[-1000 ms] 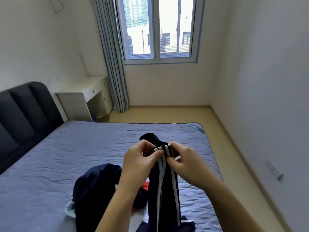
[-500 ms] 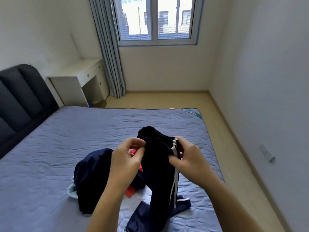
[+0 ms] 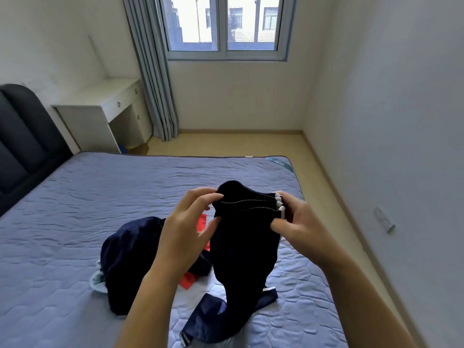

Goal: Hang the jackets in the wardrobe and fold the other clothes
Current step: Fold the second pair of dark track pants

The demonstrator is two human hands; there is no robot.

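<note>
- Bed (image 3: 100,197): quilted blue cover. It carries everything not in the hands.
- Left of centre on the bed: heap of dark navy clothes (image 3: 130,257), crumpled. A pale piece (image 3: 96,281) pokes out at its left edge and a red piece (image 3: 188,281) at its right. None of these is folded.
- Left hand (image 3: 185,227): raised over the bed. Grip closed, fingertips and thumb pinching the left end of the dark garment's top edge.
- Dark garment (image 3: 246,247): held up between both hands, with its top edge gathered into several stacked layers. White stripe ends show at the right corner. Probably track trousers, so it is for folding, not hanging. The body hangs down and the lower end lies on the bed, just beside the heap.
- Right hand (image 3: 298,222): grip closed, pinching the stacked layers at the striped corner.

Risks, as judged:
- Both pinches are shallow. A layer could slip out, the edges would go uneven and the fold would come out skewed.
- The trailing end lies close to the heap. Lifting or swinging the garment could snag the red piece and drag it along.
- Laying it down on the heap instead of on bare cover would leave a lumpy fold.
</note>
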